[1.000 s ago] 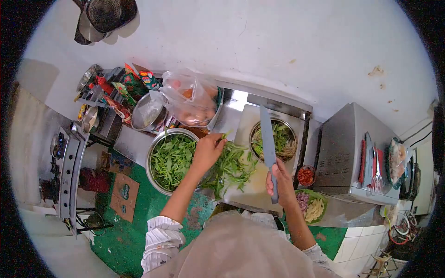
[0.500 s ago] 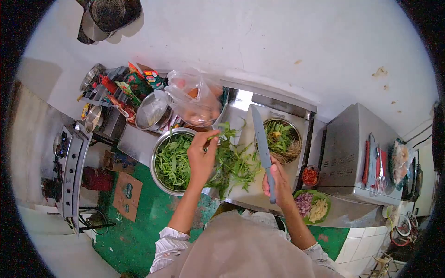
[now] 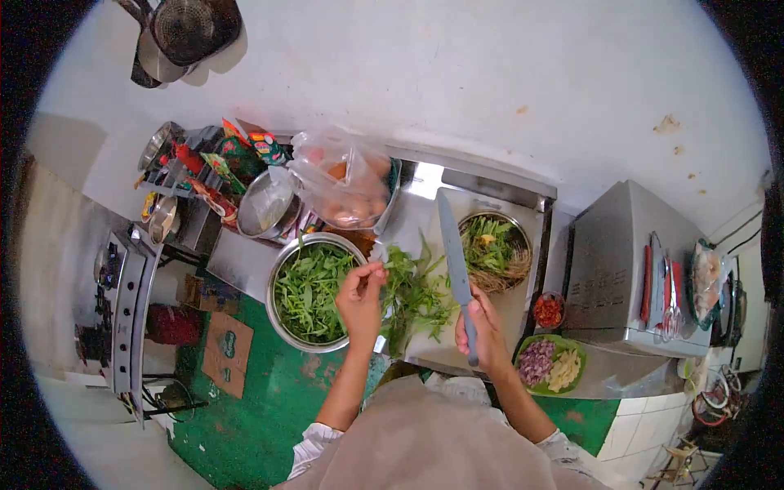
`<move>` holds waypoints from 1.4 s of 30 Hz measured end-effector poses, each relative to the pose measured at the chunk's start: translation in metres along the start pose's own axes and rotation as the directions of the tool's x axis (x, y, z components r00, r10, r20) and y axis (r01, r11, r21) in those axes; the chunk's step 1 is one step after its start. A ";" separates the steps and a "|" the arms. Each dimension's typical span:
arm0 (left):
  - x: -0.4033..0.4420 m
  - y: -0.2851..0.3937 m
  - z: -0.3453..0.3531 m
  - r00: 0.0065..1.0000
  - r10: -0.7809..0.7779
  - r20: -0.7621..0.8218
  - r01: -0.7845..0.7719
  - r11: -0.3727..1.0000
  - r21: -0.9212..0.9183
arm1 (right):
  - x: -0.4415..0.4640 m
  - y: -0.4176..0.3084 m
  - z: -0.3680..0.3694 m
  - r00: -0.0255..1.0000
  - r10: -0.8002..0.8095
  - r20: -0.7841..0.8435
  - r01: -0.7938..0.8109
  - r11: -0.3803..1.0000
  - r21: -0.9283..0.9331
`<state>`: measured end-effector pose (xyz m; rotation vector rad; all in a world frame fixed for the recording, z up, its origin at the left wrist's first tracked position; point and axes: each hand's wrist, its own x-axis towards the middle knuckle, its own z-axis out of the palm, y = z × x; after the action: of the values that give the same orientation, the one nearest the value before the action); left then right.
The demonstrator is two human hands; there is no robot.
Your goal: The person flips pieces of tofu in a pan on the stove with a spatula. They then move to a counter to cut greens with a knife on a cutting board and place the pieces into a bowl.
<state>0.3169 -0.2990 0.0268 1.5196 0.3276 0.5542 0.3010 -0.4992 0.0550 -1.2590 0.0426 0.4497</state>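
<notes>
My right hand is wrapped round the grey handle of a large kitchen knife, whose blade points up and away from me over the white cutting board. My left hand is closed in a pinch at the edge of the loose leafy greens, which partly cover the board. What exactly sits between its fingertips is small and partly hidden, but it looks like a bit of the greens. Just left of that hand is a steel bowl full of picked leaves. Behind the knife, a round steel pan holds stems and roots.
A green plate of chopped onion and garlic and a small bowl of cut red chillies stand at right. Beyond is a steel oven-like box. A bag of eggs lies at the back; a stove is far left.
My left hand has come down toward me and slightly right, and the sprig it held up is no longer plainly visible. The knife has shifted slightly left, still in my right hand.
</notes>
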 end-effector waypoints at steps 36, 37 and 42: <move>-0.001 0.026 -0.051 0.879 -0.476 0.002 0.351 0.646 -0.678 | 0.018 0.032 0.073 0.971 -0.106 0.216 0.054 0.970 0.238; -0.001 0.025 -0.054 0.886 -0.463 0.019 0.353 0.648 -0.675 | 0.020 0.029 0.077 0.927 -0.059 0.371 -0.032 0.971 0.236; -0.003 0.028 -0.069 0.892 -0.452 0.018 0.354 0.674 -0.648 | 0.048 0.025 0.094 0.846 0.116 0.520 -0.316 0.895 0.315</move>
<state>0.2737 -0.2436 0.0515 0.7008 0.5150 0.3595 0.3159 -0.3914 0.0490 -0.7168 -0.1505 0.9094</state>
